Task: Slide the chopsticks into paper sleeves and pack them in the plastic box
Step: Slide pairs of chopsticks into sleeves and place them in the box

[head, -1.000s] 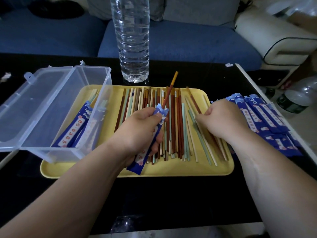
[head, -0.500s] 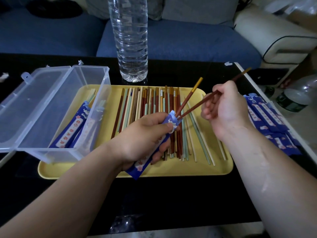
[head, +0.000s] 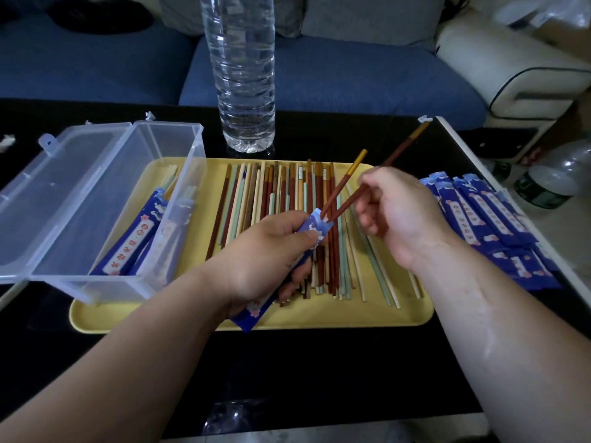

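Sitting well out beyond your left knuckles, the clear plastic box stands open, partly on the yellow tray, with a few filled blue sleeves leaning inside it. Under both your palms the loose chopsticks lie in a row, red-brown, pale green and cream. Past the back of your right hand the empty sleeves are heaped on the dark table. Your left hand curls round one blue paper sleeve, thumb pressed on it just below its mouth. Your right hand pinches a red-brown chopstick, whose tip is at that mouth beside the first chopstick already seated there. The risk, as I judge it, is at the opening: your left thumb may flatten the paper, so the second tip catches the edge, tears it, or slides down outside. Pushing at an angle could also nudge the first stick out. The sleeve looks thin, printed with white waves and pink blossoms. The two sticks look slim and matched, splayed apart at their yellow tops.
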